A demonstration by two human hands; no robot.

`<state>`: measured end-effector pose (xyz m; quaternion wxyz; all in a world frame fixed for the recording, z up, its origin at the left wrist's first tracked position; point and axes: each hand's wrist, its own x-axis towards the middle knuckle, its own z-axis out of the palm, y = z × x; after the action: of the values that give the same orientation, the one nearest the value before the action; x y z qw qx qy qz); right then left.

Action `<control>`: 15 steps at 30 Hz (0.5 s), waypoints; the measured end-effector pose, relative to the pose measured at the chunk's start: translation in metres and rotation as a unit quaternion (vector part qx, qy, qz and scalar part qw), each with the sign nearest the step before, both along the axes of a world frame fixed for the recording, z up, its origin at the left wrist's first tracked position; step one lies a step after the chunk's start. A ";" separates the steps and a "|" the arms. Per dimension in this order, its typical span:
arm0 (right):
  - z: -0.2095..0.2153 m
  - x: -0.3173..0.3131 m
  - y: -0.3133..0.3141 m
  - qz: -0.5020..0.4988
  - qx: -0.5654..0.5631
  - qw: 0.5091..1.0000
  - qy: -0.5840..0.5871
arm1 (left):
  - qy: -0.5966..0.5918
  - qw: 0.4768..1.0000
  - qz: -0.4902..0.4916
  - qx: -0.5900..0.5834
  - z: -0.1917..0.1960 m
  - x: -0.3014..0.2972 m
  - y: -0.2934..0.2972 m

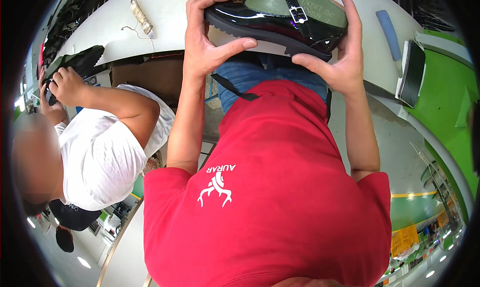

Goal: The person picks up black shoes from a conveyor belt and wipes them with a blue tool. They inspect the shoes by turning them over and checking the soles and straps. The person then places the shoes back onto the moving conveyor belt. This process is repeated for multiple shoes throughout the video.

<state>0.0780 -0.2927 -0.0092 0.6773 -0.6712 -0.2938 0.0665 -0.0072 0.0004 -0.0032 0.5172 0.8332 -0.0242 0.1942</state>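
Note:
A glossy black shoe (250, 18) with a thick ridged sole, a strap with a silver buckle (298, 14) and a green-grey insole (270, 3) is held sideways over the white table's edge. My left hand (204, 49) grips its toe end, thumb below along the sole and fingers at the upper. At the heel end, my right hand (345, 62) closes round it, the thumb under the heel and the fingers up along the far side. Parts of the fingers are hidden behind the shoe.
On the white table (172, 17) lie a wrapped pale stick (141, 18) with loose thread, a blue-handled tool (389, 32) and a dark flat phone-like device (413, 73). A green surface (450, 97) adjoins at right. To the left, a co-worker in white (107, 147) holds a black shoe (82, 62).

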 end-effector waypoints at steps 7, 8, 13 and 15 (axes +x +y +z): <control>0.017 -0.010 0.006 0.002 0.022 0.990 0.138 | -0.004 1.000 0.013 0.012 -0.002 -0.002 -0.002; 0.017 -0.010 0.006 -0.004 -0.007 0.994 0.111 | 0.000 1.000 0.014 0.009 -0.002 -0.004 -0.002; 0.021 -0.008 0.010 -0.013 0.003 0.997 0.074 | -0.006 0.992 -0.007 -0.123 -0.001 -0.002 -0.007; 0.023 -0.010 0.007 0.003 -0.010 0.998 0.063 | 0.017 0.996 -0.005 -0.092 0.003 -0.004 -0.004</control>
<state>0.0679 -0.2859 0.0137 0.6872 -0.6717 -0.2524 0.1136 -0.0111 -0.0034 -0.0001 0.5932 0.7850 -0.0018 0.1786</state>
